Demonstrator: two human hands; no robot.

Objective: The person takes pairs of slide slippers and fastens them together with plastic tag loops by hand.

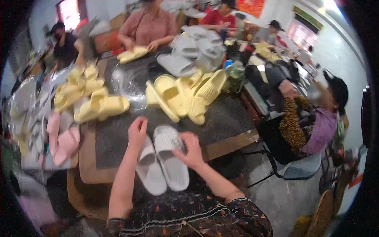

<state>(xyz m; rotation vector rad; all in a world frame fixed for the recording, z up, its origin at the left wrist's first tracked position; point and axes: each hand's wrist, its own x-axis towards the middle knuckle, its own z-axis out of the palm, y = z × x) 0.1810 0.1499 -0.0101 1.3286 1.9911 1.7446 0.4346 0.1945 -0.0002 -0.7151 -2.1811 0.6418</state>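
Left hand point(137, 131): closed on the toe end of a pale grey moulded foam slide sandal point(150, 170), fingers curled over its upper strap. Right hand point(192, 148): clamped on the strap of a second pale grey foam slide sandal point(171, 160), thumb on top. The two sandals lie side by side, touching along their inner edges, heels toward the person, at the near edge of the worktop point(233, 118), which carries a dark speckled mat.

Beyond the hands, centre: a heap of pale yellow ribbed foam sandals point(185, 94), several tipped on edge. Left of it: a sheet of clear crinkled plastic wrapping point(128, 85) lying flat on the mat. Further left: a second heap of pale yellow foam sandals point(89, 96). At the left edge: pink foam sandals point(63, 140), beside more clear plastic bags point(23, 102).

Far side of the worktop: a stack of pale grey foam sandals point(195, 51). Behind it, a person in a pink top point(148, 25) holds a yellow pair with both hands. To the right, a seated person in a dark cap and patterned sleeves point(312, 118) sits on a chair close to the worktop's corner. Other people sit further back.
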